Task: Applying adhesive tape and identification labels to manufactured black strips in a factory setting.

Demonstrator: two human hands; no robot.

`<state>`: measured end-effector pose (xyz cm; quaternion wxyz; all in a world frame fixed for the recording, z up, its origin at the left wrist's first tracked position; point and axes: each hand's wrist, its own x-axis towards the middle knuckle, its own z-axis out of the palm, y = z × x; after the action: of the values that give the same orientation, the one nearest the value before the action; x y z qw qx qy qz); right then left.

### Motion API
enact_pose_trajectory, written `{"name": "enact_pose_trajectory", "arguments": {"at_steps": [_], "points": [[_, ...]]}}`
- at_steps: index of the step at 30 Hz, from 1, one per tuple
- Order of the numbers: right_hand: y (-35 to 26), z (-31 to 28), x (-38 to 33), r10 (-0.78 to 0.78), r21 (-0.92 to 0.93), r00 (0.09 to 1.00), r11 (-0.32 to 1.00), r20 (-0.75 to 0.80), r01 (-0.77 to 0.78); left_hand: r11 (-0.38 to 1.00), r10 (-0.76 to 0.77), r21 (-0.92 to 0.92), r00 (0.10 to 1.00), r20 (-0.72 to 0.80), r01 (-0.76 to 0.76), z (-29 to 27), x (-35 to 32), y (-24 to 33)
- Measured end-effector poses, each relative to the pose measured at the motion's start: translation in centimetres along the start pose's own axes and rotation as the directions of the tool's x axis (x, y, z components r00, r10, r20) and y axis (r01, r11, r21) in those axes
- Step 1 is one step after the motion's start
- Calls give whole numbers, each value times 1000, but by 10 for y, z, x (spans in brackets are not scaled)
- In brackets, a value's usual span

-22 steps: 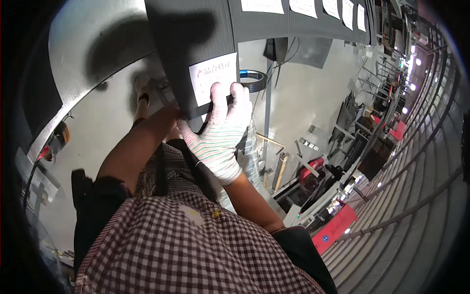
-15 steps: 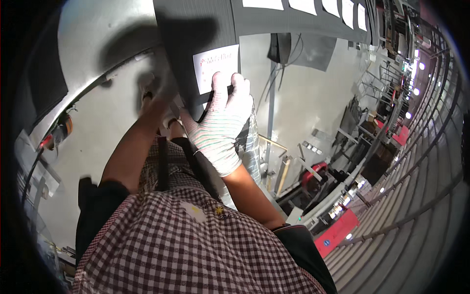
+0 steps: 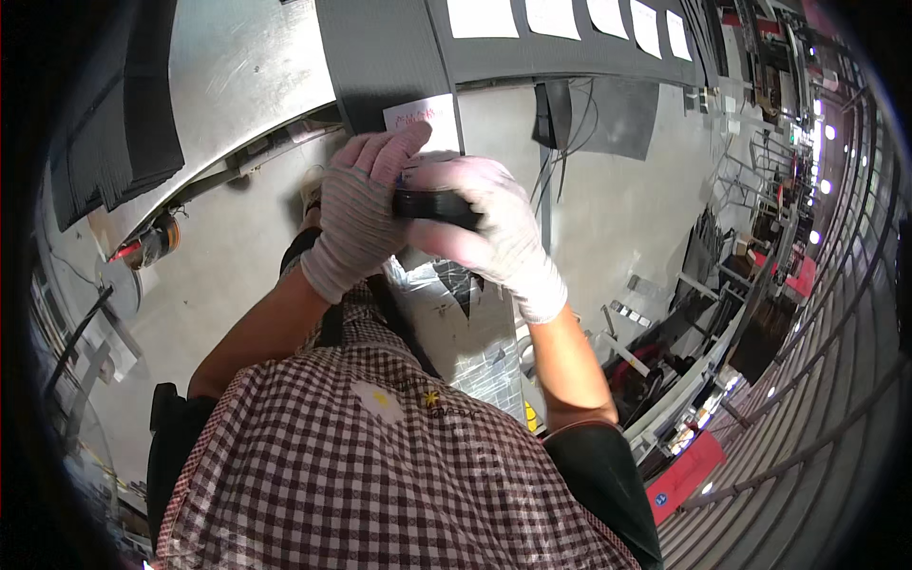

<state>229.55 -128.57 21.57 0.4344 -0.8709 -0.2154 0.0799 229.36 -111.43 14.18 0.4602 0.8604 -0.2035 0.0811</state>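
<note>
— Both of our hands are sitting lower and closer to the chest than half a second ago; the right hand (image 3: 484, 233) is no longer lying flat against the dark panel (image 3: 385, 62) but is curling in front of us.

— And the left hand (image 3: 356, 223), which was hidden behind the right before, is now showing fully. What are we gripping?

— We are pinching a small black object (image 3: 435, 204) between the two gloved hands. Our right fingers are wrapping over its right end, and our left fingers are closing on its left end.

— Where is it sitting?

— It is hanging in the air just below the white label (image 3: 425, 119) on the dark panel, above our checked apron (image 3: 380, 456).

— We cannot tell what kind of object it is; the gloves are covering most of it.

— Off to our left, the metal counter (image 3: 237, 66) is carrying a stack of black sheets (image 3: 123, 123).
</note>
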Motion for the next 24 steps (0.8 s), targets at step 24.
{"name": "enact_pose_trajectory", "arguments": {"at_steps": [24], "points": [[111,17,-13,284,-64,953,954,-104,-292,581,-733,-517,681,6,629,-1,-17,-47]]}}
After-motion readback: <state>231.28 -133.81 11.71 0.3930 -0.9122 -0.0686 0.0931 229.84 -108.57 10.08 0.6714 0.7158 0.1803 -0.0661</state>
